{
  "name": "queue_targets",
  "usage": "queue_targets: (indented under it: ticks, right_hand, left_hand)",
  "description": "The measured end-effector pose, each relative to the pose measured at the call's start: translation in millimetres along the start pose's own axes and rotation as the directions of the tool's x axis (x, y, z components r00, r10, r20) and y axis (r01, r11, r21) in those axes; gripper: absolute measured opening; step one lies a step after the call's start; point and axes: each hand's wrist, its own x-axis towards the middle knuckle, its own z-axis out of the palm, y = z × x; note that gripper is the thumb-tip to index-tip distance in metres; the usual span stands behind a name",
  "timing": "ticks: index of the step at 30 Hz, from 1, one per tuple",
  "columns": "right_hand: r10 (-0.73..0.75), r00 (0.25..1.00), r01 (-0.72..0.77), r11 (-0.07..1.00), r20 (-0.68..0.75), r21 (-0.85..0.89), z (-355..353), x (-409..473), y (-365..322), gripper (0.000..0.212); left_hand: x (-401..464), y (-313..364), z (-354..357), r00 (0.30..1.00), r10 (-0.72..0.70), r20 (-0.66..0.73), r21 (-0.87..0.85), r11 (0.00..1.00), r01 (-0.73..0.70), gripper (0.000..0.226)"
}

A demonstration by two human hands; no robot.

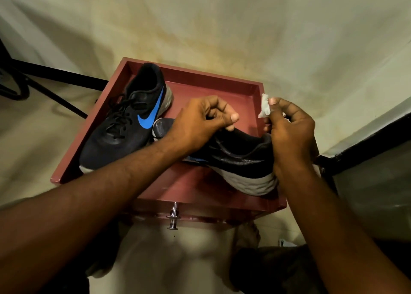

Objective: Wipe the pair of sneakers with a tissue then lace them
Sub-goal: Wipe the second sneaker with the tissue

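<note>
Two black sneakers lie on a maroon table top. The left sneaker (124, 125), laced, with a blue swoosh, rests at the left, toe toward me. The right sneaker (240, 160) lies tilted across the middle, grey sole facing me, heel at the right. My left hand (200, 122) grips its upper near the collar, fingers curled. My right hand (291, 133) is at the heel and pinches a small white tissue (265, 108) between thumb and fingers.
The maroon table (200, 189) has a raised rim and a drawer with a metal knob (173, 218) facing me. A dark metal frame (51, 80) stands at the left. A black-edged surface (367, 142) is at the right. My feet show below.
</note>
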Motion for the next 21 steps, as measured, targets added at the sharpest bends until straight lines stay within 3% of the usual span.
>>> queue_targets:
  ticks: [4, 8, 14, 15, 17, 19, 21]
  right_hand:
    - [-0.023, 1.0, 0.023, 0.998, -0.005, -0.052, 17, -14, 11, 0.012]
    - [-0.012, 0.999, 0.015, 0.994, 0.035, -0.104, 28, -29, 24, 0.011]
    - [0.039, 0.993, -0.018, 0.982, 0.112, -0.186, 33, -43, 29, 0.017]
    - [-0.005, 0.991, 0.035, 0.974, 0.137, -0.224, 31, -44, 26, 0.019]
    - [-0.214, 0.943, 0.294, 0.895, 0.257, -0.335, 25, -47, 18, 0.021]
    - [-0.404, 0.79, 0.587, 0.715, 0.461, -0.38, 20, -59, 12, 0.019]
    - [-0.436, 0.676, 0.715, 0.583, 0.593, -0.386, 20, -75, 13, 0.017]
  left_hand:
    - [2, -13, 0, 0.995, -0.044, -0.089, 0.008, 0.999, 0.045, 0.022]
    - [1, -22, -3, 0.989, -0.071, -0.132, 0.096, 0.992, 0.084, 0.017]
    - [4, -12, -33, 0.999, 0.0, 0.047, 0.27, 0.963, -0.012, 0.016]
    - [6, -11, -44, 0.999, 0.016, 0.049, 0.306, 0.951, -0.03, 0.015]
    - [6, -8, -67, 0.999, 0.047, 0.016, 0.414, 0.909, -0.049, 0.014]
    - [4, -10, -87, 0.999, 0.036, -0.021, 0.501, 0.865, -0.02, 0.015]
    - [1, -14, -97, 1.0, 0.0, -0.015, 0.574, 0.819, 0.009, 0.017]
